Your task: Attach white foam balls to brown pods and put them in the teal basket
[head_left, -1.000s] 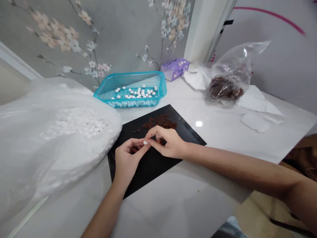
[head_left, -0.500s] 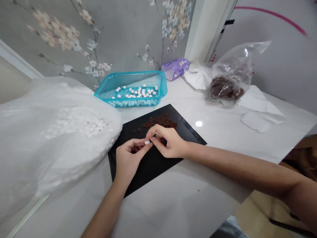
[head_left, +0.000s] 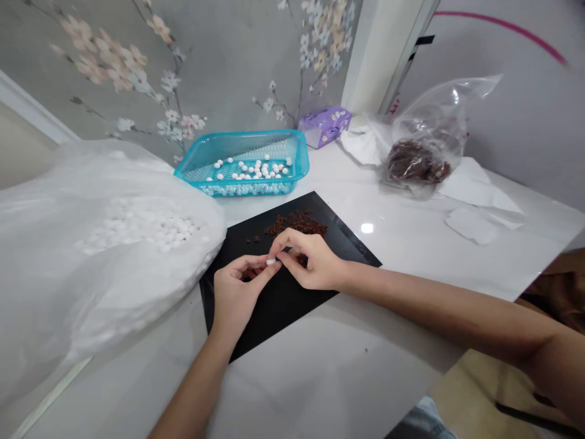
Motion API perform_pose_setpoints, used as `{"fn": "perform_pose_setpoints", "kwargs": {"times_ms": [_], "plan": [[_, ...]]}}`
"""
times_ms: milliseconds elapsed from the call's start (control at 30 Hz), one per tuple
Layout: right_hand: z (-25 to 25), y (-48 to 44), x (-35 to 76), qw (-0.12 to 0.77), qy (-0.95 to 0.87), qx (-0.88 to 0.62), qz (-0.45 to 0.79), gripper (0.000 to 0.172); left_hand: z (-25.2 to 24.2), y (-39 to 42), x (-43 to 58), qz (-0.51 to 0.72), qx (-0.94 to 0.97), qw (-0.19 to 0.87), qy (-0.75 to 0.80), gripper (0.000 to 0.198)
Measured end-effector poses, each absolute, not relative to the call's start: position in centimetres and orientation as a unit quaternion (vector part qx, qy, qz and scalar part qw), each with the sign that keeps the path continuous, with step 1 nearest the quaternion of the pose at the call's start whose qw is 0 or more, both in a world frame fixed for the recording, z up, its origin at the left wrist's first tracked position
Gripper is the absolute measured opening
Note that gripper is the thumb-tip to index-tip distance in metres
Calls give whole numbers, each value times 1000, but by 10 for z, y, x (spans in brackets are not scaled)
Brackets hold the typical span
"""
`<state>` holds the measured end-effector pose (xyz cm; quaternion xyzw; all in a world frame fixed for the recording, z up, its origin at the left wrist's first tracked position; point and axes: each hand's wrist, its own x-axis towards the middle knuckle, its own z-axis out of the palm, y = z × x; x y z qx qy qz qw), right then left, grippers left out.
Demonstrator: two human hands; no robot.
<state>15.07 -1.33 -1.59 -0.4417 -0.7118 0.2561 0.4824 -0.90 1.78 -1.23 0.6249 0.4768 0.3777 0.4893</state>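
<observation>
Between thumb and fingertips, my left hand (head_left: 237,292) pinches a small white ball (head_left: 271,261) above a black mat (head_left: 269,314). My right hand (head_left: 313,262) meets it from the right, thumb and forefinger pinched together at the ball; whatever they hold is too small to make out. Just behind my right hand lies a heap of small dark-brown pieces (head_left: 297,223) on the mat, with a couple of stray bits to its left. The undersides of the fingers are partly hidden.
At left bulges a large translucent bag (head_left: 114,286) of white balls. A blue basket (head_left: 201,183) holding several white balls stands behind the mat. Further right are a purple tissue pack (head_left: 324,127), a clear bag of brown pieces (head_left: 418,161) and white paper (head_left: 475,186).
The white ball has tilted or turned slightly between the fingertips. Both hands otherwise keep nearly the same place.
</observation>
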Motion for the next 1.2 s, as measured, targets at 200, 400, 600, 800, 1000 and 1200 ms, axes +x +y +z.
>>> {"fn": "perform_pose_setpoints", "kwargs": {"times_ms": [200, 400, 600, 800, 1000, 1200], "plan": [[-15, -13, 150, 482, -708, -443, 265, 14, -12, 17, -8, 376, 626, 487, 479, 14], [-15, -13, 150, 483, -710, -439, 266, 12, -12, 17, -9, 379, 620, 491, 481, 17], [-15, -14, 149, 528, -685, -435, 249, 15, -14, 20, -8, 405, 585, 526, 466, 19], [-15, -13, 150, 553, -643, -454, 274, 16, -15, 20, -9, 403, 582, 525, 471, 20], [-15, -11, 151, 520, -670, -444, 291, 30, -12, 19, -7, 408, 576, 526, 474, 21], [-19, -8, 150, 462, -719, -446, 267, 29, -11, 19, -7, 414, 572, 542, 457, 17]]}}
